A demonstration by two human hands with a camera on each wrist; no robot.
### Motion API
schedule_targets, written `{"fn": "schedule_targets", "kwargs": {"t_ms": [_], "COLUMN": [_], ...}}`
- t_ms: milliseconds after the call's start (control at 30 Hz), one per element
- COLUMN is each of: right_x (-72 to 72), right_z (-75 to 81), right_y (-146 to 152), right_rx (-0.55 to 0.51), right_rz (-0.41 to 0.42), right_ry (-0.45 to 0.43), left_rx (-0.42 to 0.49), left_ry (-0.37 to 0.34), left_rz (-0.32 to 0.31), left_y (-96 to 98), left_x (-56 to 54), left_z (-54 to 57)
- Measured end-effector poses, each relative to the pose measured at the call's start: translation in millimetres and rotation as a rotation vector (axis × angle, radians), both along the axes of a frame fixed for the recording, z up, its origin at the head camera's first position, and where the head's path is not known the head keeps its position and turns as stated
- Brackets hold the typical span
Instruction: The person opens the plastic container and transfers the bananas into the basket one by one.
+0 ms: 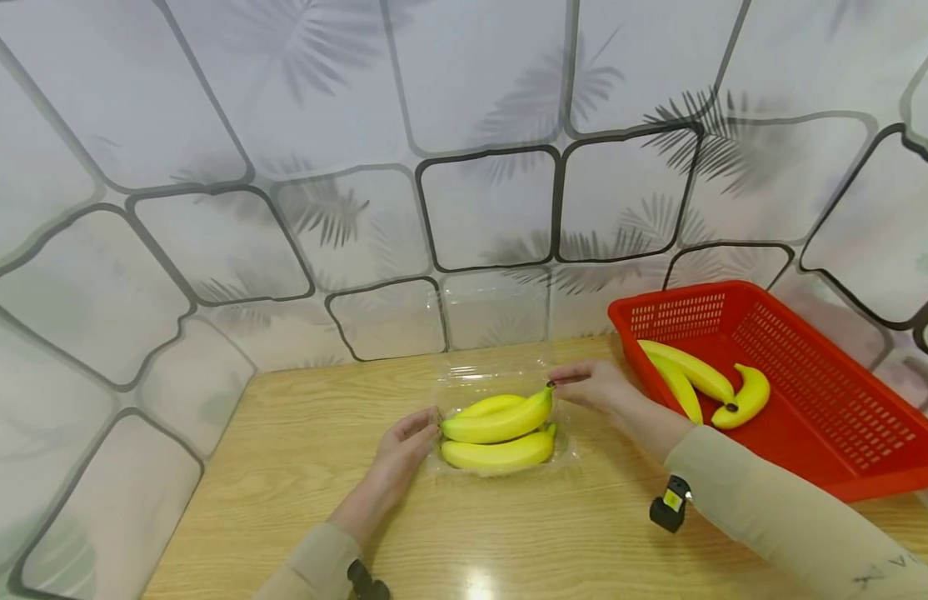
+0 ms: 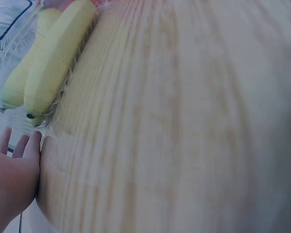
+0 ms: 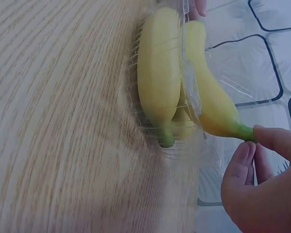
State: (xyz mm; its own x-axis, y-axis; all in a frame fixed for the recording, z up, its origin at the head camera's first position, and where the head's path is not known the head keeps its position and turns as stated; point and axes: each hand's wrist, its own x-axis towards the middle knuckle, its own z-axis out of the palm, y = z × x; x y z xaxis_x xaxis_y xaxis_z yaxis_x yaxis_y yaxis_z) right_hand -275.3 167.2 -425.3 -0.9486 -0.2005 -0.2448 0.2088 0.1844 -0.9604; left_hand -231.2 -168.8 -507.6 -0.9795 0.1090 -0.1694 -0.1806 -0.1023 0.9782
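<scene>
A clear plastic box [image 1: 497, 472] lies on the table with its clear lid [image 1: 494, 372] raised at the back. One yellow banana [image 1: 501, 455] lies along its front, and another banana [image 1: 488, 405] shows behind. My right hand [image 1: 601, 387] pinches the green stem end of an upper banana [image 1: 497, 423], which lies tilted over the others; the right wrist view shows thumb and fingertips on that stem [image 3: 244, 132]. At the box's left end is my left hand [image 1: 399, 451], its fingers [image 2: 33, 144] extended near the box's edge in the left wrist view.
To the right stands a red plastic basket [image 1: 801, 454] with slotted walls. Inside, several bananas [image 1: 745, 398] lie toward its left side. A light wood table [image 1: 299, 467] carries everything, and a patterned covering [image 1: 486, 208] rises behind it.
</scene>
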Motion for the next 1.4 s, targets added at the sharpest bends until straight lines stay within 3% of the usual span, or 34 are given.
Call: {"fn": "schedule_targets", "kwargs": {"t_ms": [167, 567, 833, 1200, 1400], "right_x": [2.0, 5.7, 8.5, 9.2, 7.3], "right_z": [0.2, 0.8, 3.0, 3.1, 3.9], "right_y": [-0.1, -2.9, -5.0, -7.3, -9.4], "right_rx": [-0.034, 0.099, 0.128, 0.196, 0.227], "right_rz": [0.004, 0.057, 0.079, 0.099, 0.094], "right_ry": [-0.015, 0.029, 0.02, 0.122, 0.117], "left_rx": [0.001, 0.012, 0.009, 0.023, 0.024], "left_ry": [-0.006, -0.005, -0.009, -0.008, -0.014], "left_rz": [-0.008, -0.03, -0.031, -0.011, -0.004], "left_y": [-0.5, -2.4, -2.9, -1.9, -2.8], "left_x": [0.0, -1.3, -1.6, -0.7, -1.2], "left_z": [-0.9, -1.4, -1.7, -1.4, -1.4]}}
